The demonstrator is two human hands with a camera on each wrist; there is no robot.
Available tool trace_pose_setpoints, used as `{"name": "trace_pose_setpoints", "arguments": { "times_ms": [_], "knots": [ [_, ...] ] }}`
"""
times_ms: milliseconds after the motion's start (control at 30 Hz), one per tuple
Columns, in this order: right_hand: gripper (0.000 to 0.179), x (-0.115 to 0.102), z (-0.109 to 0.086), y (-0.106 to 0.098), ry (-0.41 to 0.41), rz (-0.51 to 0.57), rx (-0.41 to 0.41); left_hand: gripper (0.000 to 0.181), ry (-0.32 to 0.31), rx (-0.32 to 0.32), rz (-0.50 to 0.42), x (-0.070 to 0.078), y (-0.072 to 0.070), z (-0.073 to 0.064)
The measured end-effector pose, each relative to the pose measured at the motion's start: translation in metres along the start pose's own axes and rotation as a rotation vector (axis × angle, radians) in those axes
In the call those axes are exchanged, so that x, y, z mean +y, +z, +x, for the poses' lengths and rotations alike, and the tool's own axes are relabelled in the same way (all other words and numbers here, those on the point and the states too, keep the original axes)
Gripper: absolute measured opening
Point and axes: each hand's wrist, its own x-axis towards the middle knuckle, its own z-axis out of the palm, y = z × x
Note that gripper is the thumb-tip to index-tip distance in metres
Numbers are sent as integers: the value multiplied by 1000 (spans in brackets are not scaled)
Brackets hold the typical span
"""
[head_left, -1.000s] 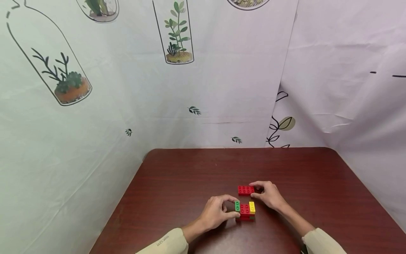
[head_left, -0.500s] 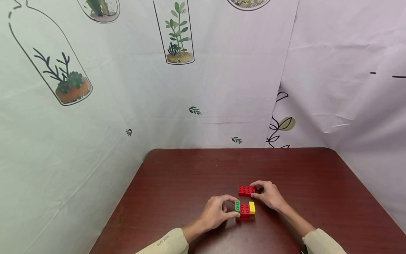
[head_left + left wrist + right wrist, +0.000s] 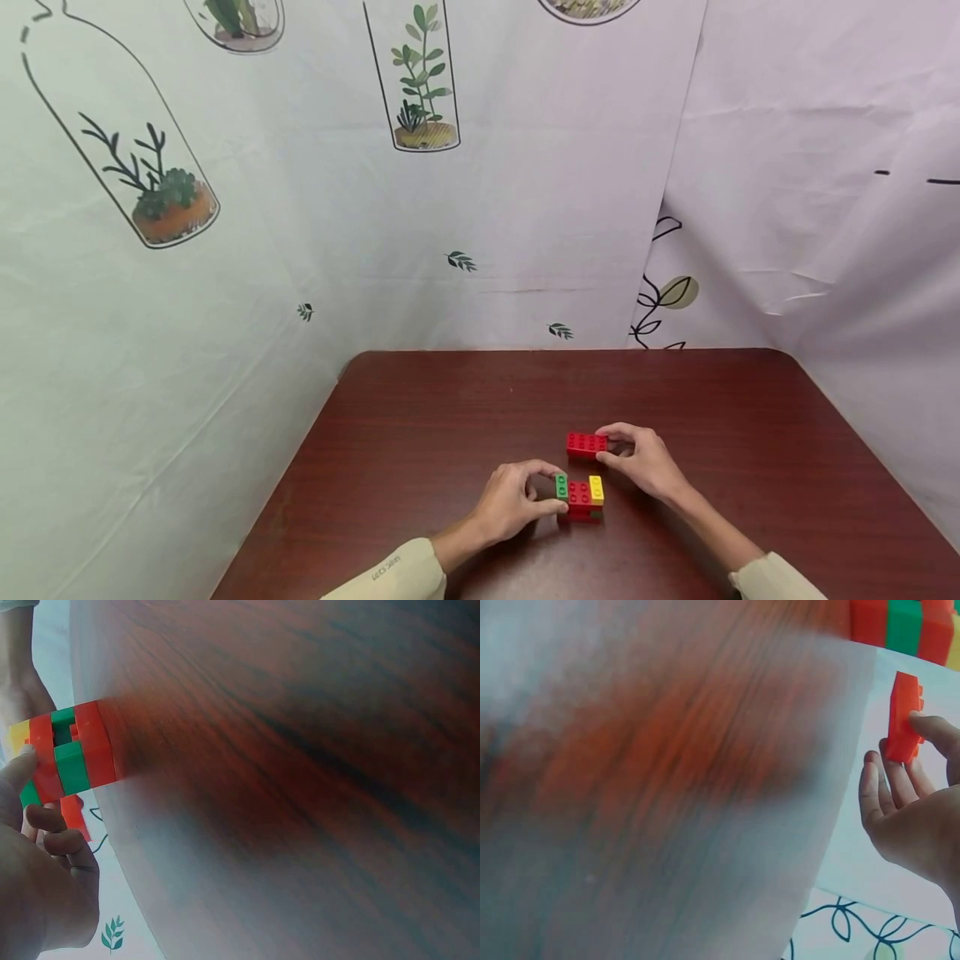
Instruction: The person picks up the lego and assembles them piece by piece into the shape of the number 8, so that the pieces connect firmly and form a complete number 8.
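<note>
A stack of toy building bricks point(image 3: 580, 493) stands on the table, with a green brick point(image 3: 562, 487) and a yellow brick point(image 3: 596, 489) on top of a red layer. In the left wrist view, a green layer with a gap shows between two red bricks of the stack point(image 3: 96, 742). My left hand point(image 3: 513, 502) grips the stack's left end between thumb and fingers. Just behind the stack, my right hand point(image 3: 647, 464) pinches a red eight-stud brick point(image 3: 585, 445) by its right end. The right wrist view has this red brick point(image 3: 904, 720) raised off the tabletop.
The dark red-brown wooden table point(image 3: 435, 400) reaches back to a pale wall cloth point(image 3: 487, 208) printed with plants in jars. More cloth hangs along both sides. The table's far edge lies well behind both hands.
My right hand has lifted the red brick and shifted it slightly back and to the right. The left hand and the stack have stayed in place.
</note>
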Motion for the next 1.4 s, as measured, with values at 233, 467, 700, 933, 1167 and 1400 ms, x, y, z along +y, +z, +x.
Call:
{"name": "trace_pose_setpoints", "arguments": {
  "times_ms": [233,467,700,933,1167,1400],
  "knots": [
    [35,-11,-11,-6,-41,92,13,32,7,1,3,0,0,0],
    [40,-22,-23,-9,-50,200,-12,31,1,-5,1,0,0,0],
    [40,-29,-34,-8,-38,272,-32,32,-9,-10,-6,1,0,0],
    [39,-33,-43,-7,-80,310,-76,35,-14,-6,7,2,0,0],
    [39,-34,-51,-5,-103,357,-117,35,-18,-7,5,1,0,0],
    [39,-35,-55,-4,-108,361,-132,36,-12,-2,15,1,0,0]
  ]
}}
